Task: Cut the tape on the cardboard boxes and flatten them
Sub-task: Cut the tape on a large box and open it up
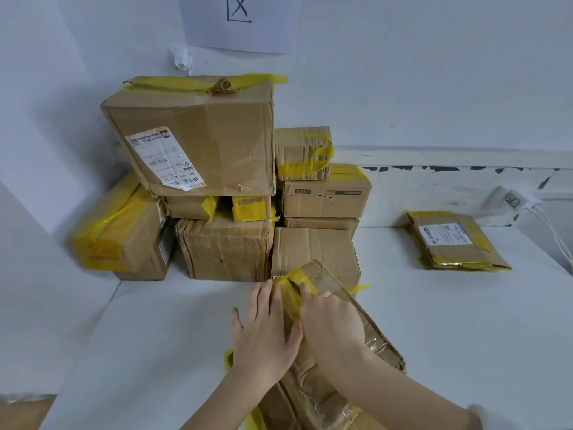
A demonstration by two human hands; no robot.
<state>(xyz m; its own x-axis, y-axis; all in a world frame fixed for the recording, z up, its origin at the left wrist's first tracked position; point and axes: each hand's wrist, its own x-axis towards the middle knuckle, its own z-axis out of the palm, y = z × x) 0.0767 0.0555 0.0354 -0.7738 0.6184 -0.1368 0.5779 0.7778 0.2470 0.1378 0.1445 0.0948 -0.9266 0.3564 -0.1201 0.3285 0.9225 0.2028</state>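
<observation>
both our hands are on the long box (338, 346) in front of us: our left hand (263, 333) lies flat with fingers straight, pressing its near side, while our right hand (331, 327) is curled over the top with its fingers hooked at the yellow tape (290, 285) on the far end; whether they pinch the tape or only press it we cannot tell. no blade shows in either hand. the long box sits on the white table (155, 321), its long axis running from our body away and slightly leftward, its taped end just short of the stack of boxes (217, 181) behind it. that taped end lies straight ahead of both grips, and the right hand is the nearer to it, so we judge the next pull or cut belongs to that hand, working along the axis, while the left steadies. the cardboard is brown, creased and dented, wrapped in glossy clear film that wrinkles near our wrist; the yellow tape is thin and crumpled, with loose strips trailing at both ends. to the right of the long box, well apart, lies a flattened box (455, 243) with a white label.
</observation>
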